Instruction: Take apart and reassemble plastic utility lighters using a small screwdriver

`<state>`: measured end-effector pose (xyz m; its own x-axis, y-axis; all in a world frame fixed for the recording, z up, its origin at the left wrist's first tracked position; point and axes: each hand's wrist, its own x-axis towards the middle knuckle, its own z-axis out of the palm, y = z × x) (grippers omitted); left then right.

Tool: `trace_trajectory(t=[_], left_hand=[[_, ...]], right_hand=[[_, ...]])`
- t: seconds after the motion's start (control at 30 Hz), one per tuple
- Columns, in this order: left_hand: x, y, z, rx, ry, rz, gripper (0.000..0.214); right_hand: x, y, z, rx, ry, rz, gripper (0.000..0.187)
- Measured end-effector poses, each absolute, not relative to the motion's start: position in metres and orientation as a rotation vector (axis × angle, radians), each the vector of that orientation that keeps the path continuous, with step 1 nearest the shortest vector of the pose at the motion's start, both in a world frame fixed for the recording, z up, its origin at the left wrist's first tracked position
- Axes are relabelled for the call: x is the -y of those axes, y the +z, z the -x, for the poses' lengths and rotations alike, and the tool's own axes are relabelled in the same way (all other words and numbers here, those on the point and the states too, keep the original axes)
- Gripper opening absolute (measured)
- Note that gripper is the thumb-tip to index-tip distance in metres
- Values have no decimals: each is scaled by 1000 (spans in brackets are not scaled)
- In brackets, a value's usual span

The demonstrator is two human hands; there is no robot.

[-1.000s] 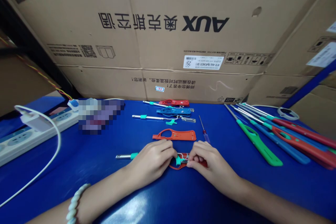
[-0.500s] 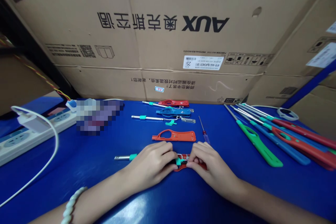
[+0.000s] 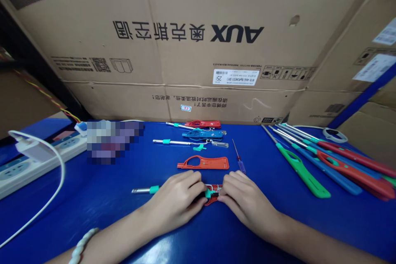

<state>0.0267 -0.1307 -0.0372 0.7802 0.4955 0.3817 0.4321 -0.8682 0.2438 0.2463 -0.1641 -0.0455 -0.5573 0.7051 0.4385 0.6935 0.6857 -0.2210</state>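
A cardboard box (image 3: 185, 62) stands behind the table (image 3: 102, 198) along its far edge, while a power strip (image 3: 69, 143) runs by the table's left edge and a fan of lighters (image 3: 303, 169) lies toward the far right corner. Near the middle of the far edge lie lighter parts (image 3: 179, 142), and before them a loose handle shell (image 3: 213, 163), with a screwdriver (image 3: 241, 166) to its right. Before that shell, an opened lighter (image 3: 213, 202) lies between the left hand (image 3: 182, 192) and right hand (image 3: 244, 192), its tube (image 3: 140, 190) toward the left edge.
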Motion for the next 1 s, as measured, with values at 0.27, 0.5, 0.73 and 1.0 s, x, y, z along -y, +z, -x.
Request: trace_trajectory(t=[0.27,0.5,0.73,1.0], left_hand=[[131,-39,-24,-756,639,-2850,21],[134,-34,-26,-702,576,-3064,29],[143,-35,-30,-664,568,-3294,26],[132,-42,-27,-805,631,-3202,19]], right_hand=[[166,-43,-248,2485,-43,964,26],[168,-44,-247,2592,-191,925,23],[175,-50,-244,2619,-486,853,31],[168,-49,-247,2575,-391,919,24]])
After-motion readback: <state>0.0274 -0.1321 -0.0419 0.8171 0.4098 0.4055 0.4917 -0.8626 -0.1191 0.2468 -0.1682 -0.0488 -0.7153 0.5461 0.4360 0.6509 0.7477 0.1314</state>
